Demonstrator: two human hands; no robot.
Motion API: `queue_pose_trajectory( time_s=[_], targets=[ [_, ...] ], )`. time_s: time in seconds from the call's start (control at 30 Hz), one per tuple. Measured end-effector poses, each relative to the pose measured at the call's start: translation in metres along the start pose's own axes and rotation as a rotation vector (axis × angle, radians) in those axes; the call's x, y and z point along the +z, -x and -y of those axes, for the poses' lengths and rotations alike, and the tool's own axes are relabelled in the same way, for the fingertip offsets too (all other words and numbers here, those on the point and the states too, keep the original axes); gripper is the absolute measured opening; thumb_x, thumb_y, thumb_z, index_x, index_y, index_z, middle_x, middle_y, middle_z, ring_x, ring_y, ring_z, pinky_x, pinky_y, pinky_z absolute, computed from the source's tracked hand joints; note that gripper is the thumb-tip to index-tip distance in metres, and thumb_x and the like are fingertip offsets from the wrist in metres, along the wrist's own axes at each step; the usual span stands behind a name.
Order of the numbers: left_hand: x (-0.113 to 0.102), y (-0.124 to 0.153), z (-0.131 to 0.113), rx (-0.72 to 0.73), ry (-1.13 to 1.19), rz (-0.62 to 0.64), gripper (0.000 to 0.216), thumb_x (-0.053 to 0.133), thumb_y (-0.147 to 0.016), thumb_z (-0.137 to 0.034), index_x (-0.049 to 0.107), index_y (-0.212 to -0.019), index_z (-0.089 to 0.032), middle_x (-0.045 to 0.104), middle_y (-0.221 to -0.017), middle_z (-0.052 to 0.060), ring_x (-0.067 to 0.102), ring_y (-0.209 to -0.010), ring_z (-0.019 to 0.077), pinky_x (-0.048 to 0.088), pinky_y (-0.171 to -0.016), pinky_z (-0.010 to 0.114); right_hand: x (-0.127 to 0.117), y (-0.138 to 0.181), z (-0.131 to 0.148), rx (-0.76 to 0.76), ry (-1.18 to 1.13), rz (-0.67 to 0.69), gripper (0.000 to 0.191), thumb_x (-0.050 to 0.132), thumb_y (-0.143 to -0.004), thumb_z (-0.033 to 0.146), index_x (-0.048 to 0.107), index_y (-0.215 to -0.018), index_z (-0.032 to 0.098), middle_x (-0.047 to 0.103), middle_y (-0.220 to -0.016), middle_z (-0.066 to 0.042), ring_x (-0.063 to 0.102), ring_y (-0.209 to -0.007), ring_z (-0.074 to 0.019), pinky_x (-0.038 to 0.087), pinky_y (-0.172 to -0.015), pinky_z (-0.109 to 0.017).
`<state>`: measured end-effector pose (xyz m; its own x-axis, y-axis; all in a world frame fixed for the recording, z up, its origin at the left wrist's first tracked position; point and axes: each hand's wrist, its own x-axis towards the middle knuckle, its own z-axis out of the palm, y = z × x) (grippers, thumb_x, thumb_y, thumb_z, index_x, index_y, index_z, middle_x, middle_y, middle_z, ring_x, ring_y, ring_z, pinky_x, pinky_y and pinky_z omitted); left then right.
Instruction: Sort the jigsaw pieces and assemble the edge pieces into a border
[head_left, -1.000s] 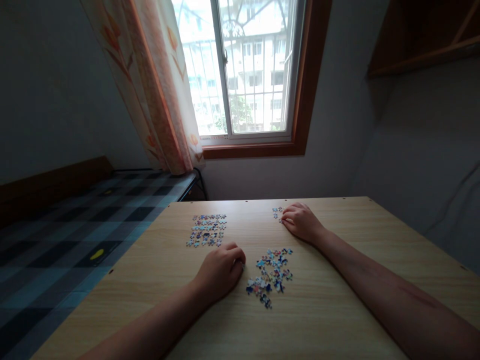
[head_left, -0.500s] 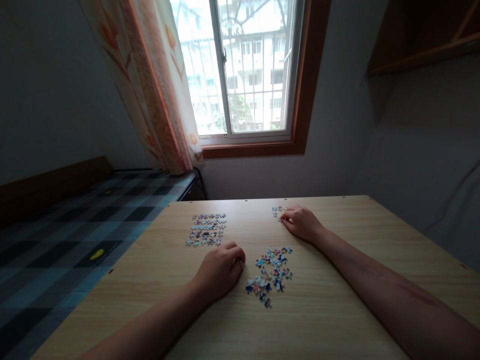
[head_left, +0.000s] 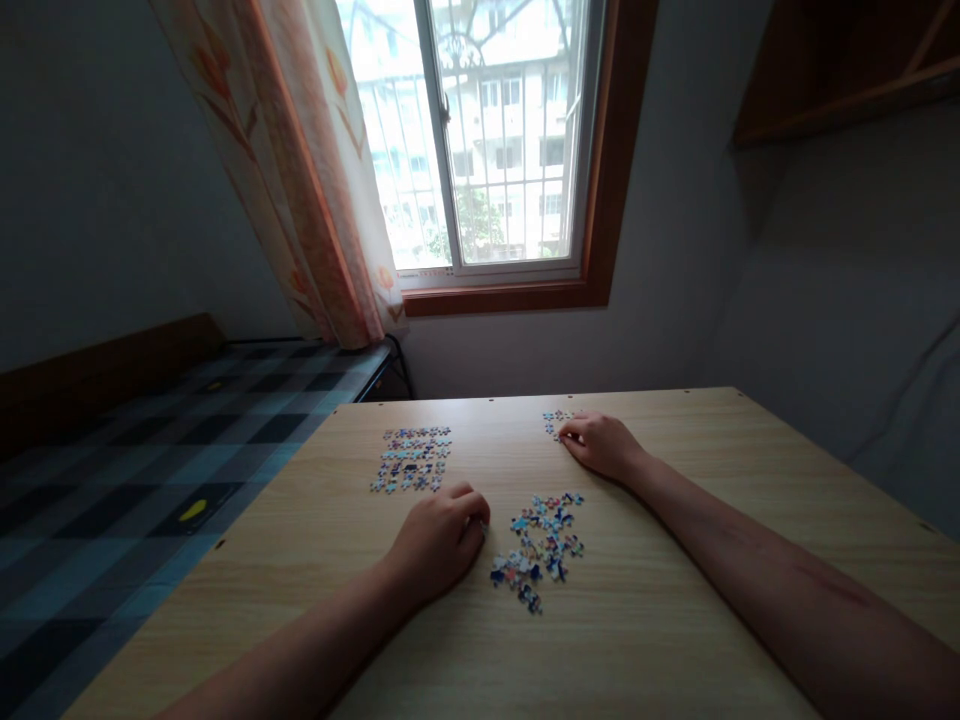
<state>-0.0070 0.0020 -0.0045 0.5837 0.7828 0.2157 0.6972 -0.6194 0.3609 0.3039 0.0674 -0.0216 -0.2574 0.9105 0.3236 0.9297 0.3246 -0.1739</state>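
My right hand rests at the far side of the table, fingertips pinched at a jigsaw piece. That piece is at the edge of a small group of jigsaw pieces, partly hidden by the hand. Nearer to me, my left hand lies with curled fingers. A tiny pale bit of a jigsaw piece shows at its fingertips. Right of it lies a loose heap of jigsaw pieces. Beyond it, rows of jigsaw pieces lie spread in a block.
Everything lies on a light wooden table. A bed with a checked cover stands along the left side. Behind the table are a window and a flowered curtain. A wooden shelf hangs at upper right.
The view has shifted very slightly. Both hands keep nearly the same places and grips, and the pieces lie as before.
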Motion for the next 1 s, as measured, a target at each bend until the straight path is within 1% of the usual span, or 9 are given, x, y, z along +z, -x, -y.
queue_pose_trajectory(
  time_s=[0.53, 0.77, 1.0],
  targets=[
    [-0.0012, -0.0013, 0.0009, 0.012, -0.003, 0.005, 0.020, 0.050, -0.080, -0.008, 0.065, -0.082, -0.021, 0.068, -0.091, 0.002, 0.061, -0.078, 0.0167, 0.042, -0.070, 0.027, 0.0057, -0.0026, 0.0014, 0.009, -0.048, -0.035, 0.018, 0.056, -0.094, 0.027, 0.074, -0.094, 0.024, 0.073, -0.092, -0.003, 0.064, -0.085, -0.0173, 0.040, -0.073, -0.026],
    [-0.0012, -0.0016, 0.0023, 0.017, -0.018, 0.010, 0.020, 0.050, -0.079, -0.007, 0.064, -0.082, -0.022, 0.067, -0.090, 0.002, 0.061, -0.078, 0.0169, 0.042, -0.069, 0.026, 0.0056, -0.0028, 0.0018, 0.012, -0.043, -0.026, 0.017, 0.056, -0.094, 0.027, 0.073, -0.094, 0.024, 0.072, -0.091, -0.003, 0.063, -0.083, -0.0172, 0.039, -0.072, -0.026],
    [-0.0008, -0.0022, 0.0015, 0.013, -0.022, 0.014, 0.021, 0.050, -0.079, -0.006, 0.064, -0.082, -0.022, 0.067, -0.090, 0.002, 0.061, -0.079, 0.0171, 0.042, -0.070, 0.027, 0.0051, -0.0031, 0.0020, 0.014, -0.040, -0.019, 0.017, 0.055, -0.093, 0.026, 0.072, -0.093, 0.024, 0.072, -0.092, -0.003, 0.063, -0.086, -0.0175, 0.039, -0.074, -0.026]
  ],
)
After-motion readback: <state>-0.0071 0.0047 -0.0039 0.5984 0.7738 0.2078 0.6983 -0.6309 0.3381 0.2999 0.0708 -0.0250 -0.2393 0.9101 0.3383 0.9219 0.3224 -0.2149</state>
